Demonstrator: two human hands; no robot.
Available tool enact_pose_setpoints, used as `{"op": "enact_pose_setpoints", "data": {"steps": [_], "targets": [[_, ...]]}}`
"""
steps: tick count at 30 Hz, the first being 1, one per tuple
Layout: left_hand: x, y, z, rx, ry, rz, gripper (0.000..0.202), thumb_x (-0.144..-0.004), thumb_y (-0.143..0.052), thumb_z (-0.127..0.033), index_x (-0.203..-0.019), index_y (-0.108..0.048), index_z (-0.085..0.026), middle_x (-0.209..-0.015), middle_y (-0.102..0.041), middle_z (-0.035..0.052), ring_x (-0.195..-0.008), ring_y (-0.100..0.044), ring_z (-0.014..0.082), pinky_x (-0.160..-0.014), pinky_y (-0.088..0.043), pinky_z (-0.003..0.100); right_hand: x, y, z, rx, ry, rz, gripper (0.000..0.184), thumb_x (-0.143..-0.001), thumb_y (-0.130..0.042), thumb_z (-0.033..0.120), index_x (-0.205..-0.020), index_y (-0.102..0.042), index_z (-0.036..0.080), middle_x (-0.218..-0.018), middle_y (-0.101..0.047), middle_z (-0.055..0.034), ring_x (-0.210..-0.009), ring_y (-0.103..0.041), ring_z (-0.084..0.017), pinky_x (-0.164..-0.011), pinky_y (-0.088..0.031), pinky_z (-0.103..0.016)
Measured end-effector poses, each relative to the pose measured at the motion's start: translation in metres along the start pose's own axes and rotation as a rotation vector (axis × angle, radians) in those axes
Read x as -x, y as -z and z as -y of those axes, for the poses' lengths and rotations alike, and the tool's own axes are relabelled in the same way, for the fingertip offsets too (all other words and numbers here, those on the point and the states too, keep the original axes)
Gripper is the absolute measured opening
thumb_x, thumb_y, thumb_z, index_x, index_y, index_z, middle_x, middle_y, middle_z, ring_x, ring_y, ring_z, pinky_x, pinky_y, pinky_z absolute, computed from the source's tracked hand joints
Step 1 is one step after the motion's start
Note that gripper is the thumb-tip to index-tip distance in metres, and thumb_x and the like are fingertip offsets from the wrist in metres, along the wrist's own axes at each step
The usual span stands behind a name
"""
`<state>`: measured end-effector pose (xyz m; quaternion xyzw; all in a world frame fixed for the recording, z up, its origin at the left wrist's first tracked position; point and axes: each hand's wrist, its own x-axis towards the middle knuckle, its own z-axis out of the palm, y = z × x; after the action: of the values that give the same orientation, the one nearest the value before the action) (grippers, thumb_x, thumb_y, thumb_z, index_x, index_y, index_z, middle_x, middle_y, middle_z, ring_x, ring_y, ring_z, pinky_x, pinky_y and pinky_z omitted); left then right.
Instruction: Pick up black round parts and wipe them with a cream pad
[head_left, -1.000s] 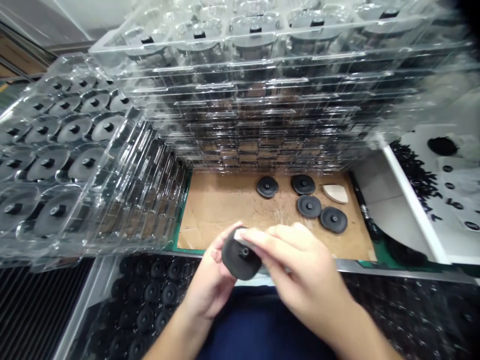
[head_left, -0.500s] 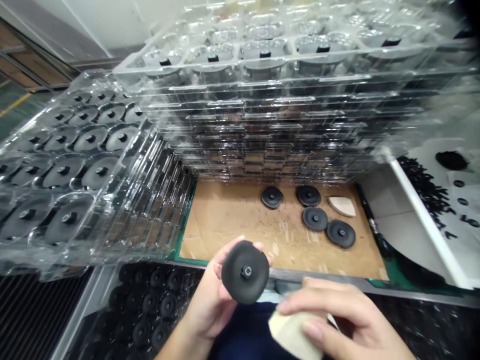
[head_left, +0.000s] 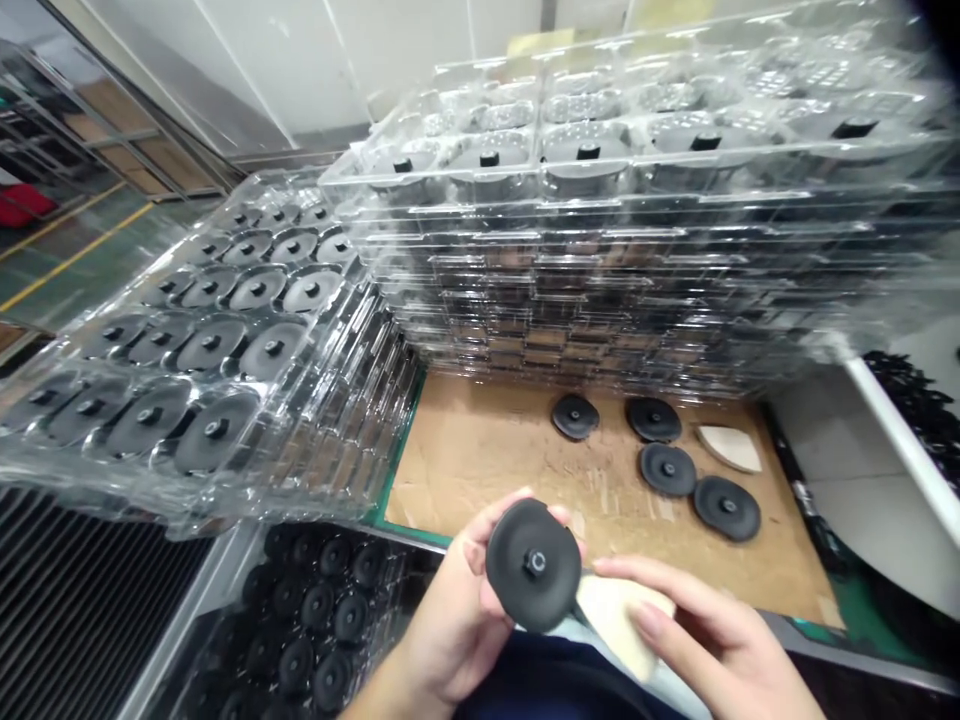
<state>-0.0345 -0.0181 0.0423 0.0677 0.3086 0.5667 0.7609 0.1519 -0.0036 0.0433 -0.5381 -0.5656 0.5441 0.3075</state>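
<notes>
My left hand [head_left: 469, 610] grips a dark grey rounded disc [head_left: 529, 595] by its edge, with the short hollow stub at the disc's middle facing up. Between the thumb and fingers of my right hand [head_left: 724, 635] is a cream wedge-shaped pad [head_left: 619, 615]. The pad's left end sits at the disc's right edge; whether they press together I cannot tell. Beyond my hands, several similar discs [head_left: 667, 468] lie on a cardboard sheet [head_left: 480, 455]. A second cream pad [head_left: 729, 447] rests beside them on the right.
Tall stacks of clear plastic trays [head_left: 615, 270] stand behind the cardboard, and another tray stack [head_left: 330, 400] filled with discs stands on the left. Below left, a tray of black round parts [head_left: 315, 605] sits near my forearm. A white-edged box [head_left: 885, 410] borders the right side.
The pad in my right hand has come up and against the disc's right edge in view. My left hand still holds the disc. The whole view has shifted, showing more on the left.
</notes>
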Motion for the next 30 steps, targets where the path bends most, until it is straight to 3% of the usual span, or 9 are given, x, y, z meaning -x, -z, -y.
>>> {"op": "enact_pose_setpoints", "data": {"steps": [3, 6, 10, 14, 17, 19, 22, 26, 30], "targets": [[0.001, 0.005, 0.001, -0.025, -0.005, -0.031, 0.064, -0.044, -0.091, -0.035, -0.103, -0.07, -0.027, -0.107, -0.074, 0.0058, -0.094, -0.07, 0.024, -0.085, -0.051, 0.034, 0.002, -0.006, 0.005, -0.041, -0.034, -0.082, 0.026, -0.079, -0.066, 0.049, -0.089, -0.077, 0.027, -0.091, -0.077, -0.0036, -0.083, -0.073, -0.024, -0.08, -0.06, -0.03], [0.0, 0.008, 0.002, -0.055, -0.005, -0.046, 0.063, -0.047, -0.09, -0.036, -0.106, -0.069, -0.028, -0.11, -0.073, 0.0057, -0.097, -0.069, 0.0243, -0.087, -0.051, 0.033, 0.003, -0.006, 0.016, 0.023, 0.04, -0.17, 0.02, -0.082, -0.064, 0.043, -0.091, -0.076, 0.029, -0.091, -0.077, -0.0017, -0.081, -0.072, -0.022, -0.076, -0.059, -0.029], [-0.001, 0.011, 0.005, -0.125, -0.026, -0.085, 0.062, -0.051, -0.089, -0.037, -0.108, -0.069, -0.029, -0.114, -0.071, 0.0043, -0.101, -0.066, 0.0223, -0.087, -0.051, 0.029, 0.001, -0.013, 0.039, 0.142, 0.354, -0.243, 0.023, -0.089, -0.057, 0.028, -0.109, -0.067, 0.031, -0.102, -0.074, -0.0009, -0.085, -0.07, -0.019, -0.071, -0.057, -0.026], [-0.001, 0.013, 0.006, -0.168, -0.018, -0.09, 0.052, -0.056, -0.087, -0.033, -0.105, -0.07, -0.027, -0.106, -0.072, 0.0044, -0.099, -0.066, 0.0228, -0.092, -0.049, 0.034, -0.008, -0.029, 0.053, 0.295, 0.744, -0.06, 0.031, -0.089, -0.049, 0.013, -0.118, -0.062, 0.015, -0.095, -0.073, -0.0092, -0.082, -0.067, -0.019, -0.076, -0.055, -0.032], [-0.001, 0.01, 0.005, -0.168, -0.03, -0.137, 0.061, -0.048, -0.09, -0.031, -0.105, -0.069, -0.027, -0.107, -0.072, 0.0036, -0.099, -0.067, 0.0232, -0.091, -0.05, 0.032, -0.018, -0.036, 0.059, 0.327, 0.691, 0.131, 0.024, -0.089, -0.047, 0.012, -0.104, -0.067, 0.014, -0.083, -0.072, -0.0057, -0.07, -0.064, -0.017, -0.065, -0.052, -0.028], [0.0, 0.006, 0.005, -0.181, -0.001, -0.159, 0.06, -0.053, -0.088, -0.038, -0.107, -0.068, -0.023, -0.107, -0.072, 0.0064, -0.104, -0.064, 0.0258, -0.096, -0.047, 0.035, -0.023, -0.04, 0.062, 0.398, 0.673, 0.069, 0.023, -0.09, -0.046, 0.013, -0.101, -0.067, 0.014, -0.083, -0.072, -0.0056, -0.068, -0.062, -0.017, -0.062, -0.049, -0.029], [0.0, 0.002, 0.003, -0.171, 0.029, -0.108, 0.053, -0.061, -0.083, -0.042, -0.108, -0.068, -0.022, -0.106, -0.071, 0.0082, -0.106, -0.063, 0.0266, -0.102, -0.043, 0.038, -0.022, -0.04, 0.061, 0.397, 0.776, -0.087, 0.027, -0.091, -0.043, 0.012, -0.11, -0.063, 0.009, -0.084, -0.071, -0.0095, -0.072, -0.062, -0.02, -0.066, -0.048, -0.033], [-0.002, 0.011, -0.001, -0.154, -0.006, -0.052, 0.072, -0.041, -0.091, -0.042, -0.108, -0.067, -0.028, -0.109, -0.07, 0.0047, -0.094, -0.067, 0.0247, -0.094, -0.048, 0.039, -0.007, -0.022, 0.051, 0.378, 0.713, 0.116, 0.026, -0.09, -0.047, 0.01, -0.11, -0.061, 0.016, -0.08, -0.07, -0.0027, -0.067, -0.061, -0.014, -0.063, -0.046, -0.027], [-0.004, 0.009, 0.0, -0.127, 0.015, -0.073, 0.071, -0.038, -0.093, -0.035, -0.105, -0.07, -0.028, -0.106, -0.072, 0.0022, -0.098, -0.065, 0.0216, -0.092, -0.048, 0.032, -0.004, -0.007, 0.053, 0.632, 0.603, -0.009, 0.027, -0.092, -0.046, 0.012, -0.114, -0.061, 0.017, -0.089, -0.07, -0.0052, -0.073, -0.06, -0.016, -0.066, -0.042, -0.029]]}}
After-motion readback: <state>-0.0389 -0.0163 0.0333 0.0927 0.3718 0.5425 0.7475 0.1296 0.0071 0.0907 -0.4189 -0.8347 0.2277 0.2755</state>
